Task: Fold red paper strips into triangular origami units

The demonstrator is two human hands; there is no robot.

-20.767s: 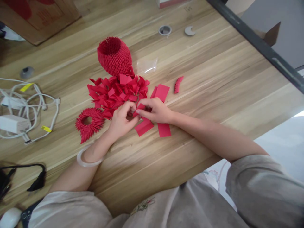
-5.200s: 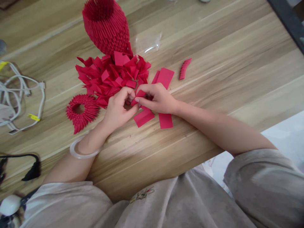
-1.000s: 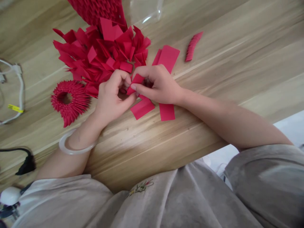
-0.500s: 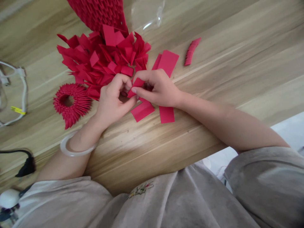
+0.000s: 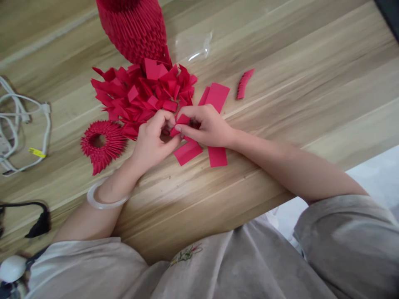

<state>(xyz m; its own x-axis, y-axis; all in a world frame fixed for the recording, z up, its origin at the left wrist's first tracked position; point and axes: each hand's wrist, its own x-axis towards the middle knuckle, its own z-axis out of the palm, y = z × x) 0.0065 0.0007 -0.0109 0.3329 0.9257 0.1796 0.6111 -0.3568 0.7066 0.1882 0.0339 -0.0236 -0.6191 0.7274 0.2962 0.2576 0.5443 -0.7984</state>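
Between my two hands is a small folded piece of red paper. My right hand pinches it between thumb and fingers. On its other side, the curled fingertips and thumb of my left hand press at its edge; my own fingers partly hide that contact. Under and beside my hands lie flat red paper strips, one with a crease. Just beyond my left hand spreads a heap of folded red paper pieces.
A ring of interlocked red paper lies left of my left hand. Behind the heap stands a large red paper vessel. A clear plastic bag, a short row of joined pieces, white cables and a black plug surround the workspace.
The view has tilted up, so everything on the table sits lower and more of the red vessel shows. My hands keep nearly the same pinch on the folded paper.
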